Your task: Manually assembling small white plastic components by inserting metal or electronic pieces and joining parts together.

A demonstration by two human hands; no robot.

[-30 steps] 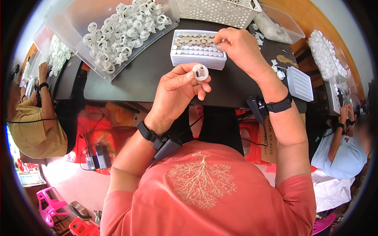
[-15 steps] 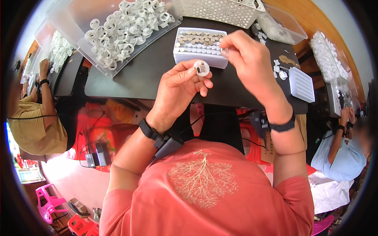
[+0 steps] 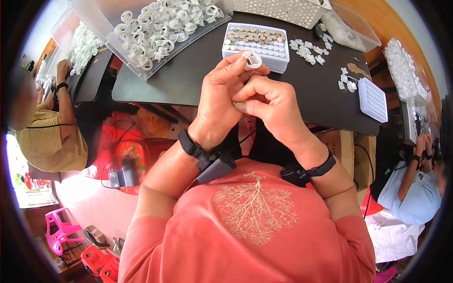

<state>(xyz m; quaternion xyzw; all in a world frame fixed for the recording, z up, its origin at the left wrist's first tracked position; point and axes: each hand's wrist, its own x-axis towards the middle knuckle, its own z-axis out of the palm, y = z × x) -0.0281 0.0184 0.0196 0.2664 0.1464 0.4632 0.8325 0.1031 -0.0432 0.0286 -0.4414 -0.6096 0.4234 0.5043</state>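
My left hand (image 3: pixel 219 89) grips a small round translucent plastic housing (image 3: pixel 253 59) between thumb and fingers, its dark-marked opening facing up. Close against that palm, my right hand (image 3: pixel 271 101) is closed in a pinch. What its fingertips hold is mostly hidden; only a tiny pale edge shows. Just beyond both hands stands a stack of white trays (image 3: pixel 262 63). Its top tray carries rows of silver button cells (image 3: pixel 255 36), several of them lying loose at the back.
A clear bin of similar housings (image 3: pixel 165 35) stands at back left. Loose white parts (image 3: pixel 309 51) lie right of the stack, with another white tray (image 3: pixel 373 100) at the table's right edge. A perforated basket (image 3: pixel 283 10) is behind. People work at both sides.
My right hand has come down from the tray to my left palm, its fingers pinched. My left hand has risen slightly with the housing. The view has shifted, uncovering loose parts beside the stack.
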